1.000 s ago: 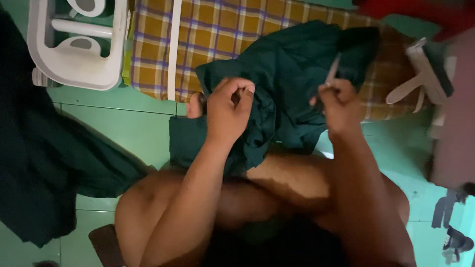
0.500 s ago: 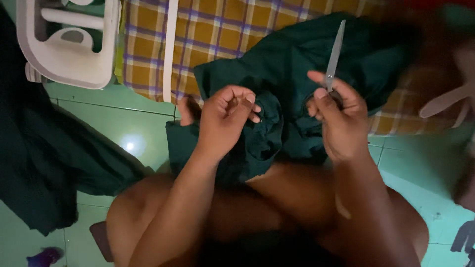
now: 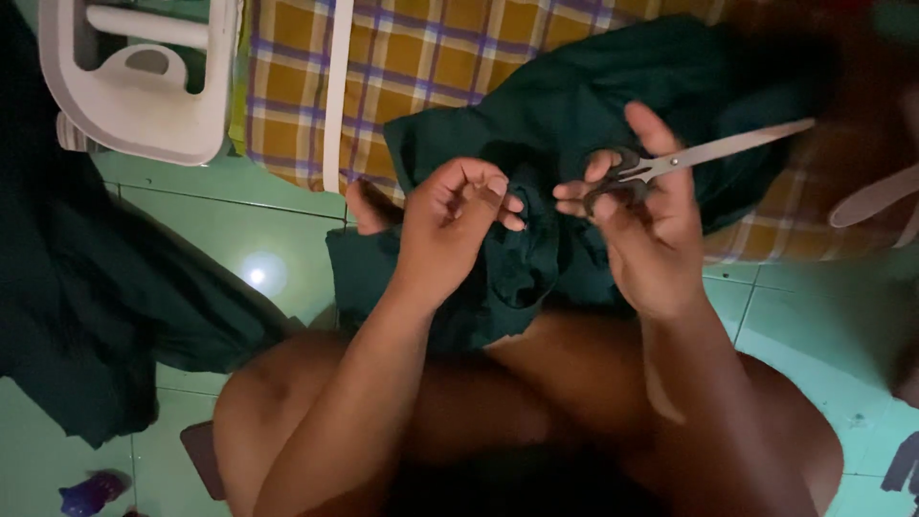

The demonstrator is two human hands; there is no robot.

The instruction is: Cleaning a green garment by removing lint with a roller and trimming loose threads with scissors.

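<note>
- Right hand [image 3: 651, 239] grips a pair of scissors [image 3: 670, 165] by the dark handles, thumb and fingers through the loops, with the silver blades together and pointing away to the right.
- Left hand [image 3: 450, 225] is curled, its fingertips [image 3: 498, 187] pinched together just beside the right hand; what exactly they pinch is too small to tell, though they sit right against a fold of the dark green fabric [image 3: 565, 115].
- That green fabric lies bunched in front of the person's knees, partly on the tiled floor and partly over the near edge of a yellow checked cloth [image 3: 421, 48].
- Both hands hover above the fabric's rumpled middle, the scissors' handles close to the left fingertips.
- A white strip [image 3: 335, 96] runs along the left edge of the checked cloth.
- A white plastic stool [image 3: 134, 86] stands on the floor beyond the cloth's left edge, at the upper left.
- Another dark garment [image 3: 86, 287] spreads over the pale green floor tiles [image 3: 239, 220] at the left.
- A small purple object [image 3: 91, 493] lies near the lower left corner, too dim to identify.
</note>
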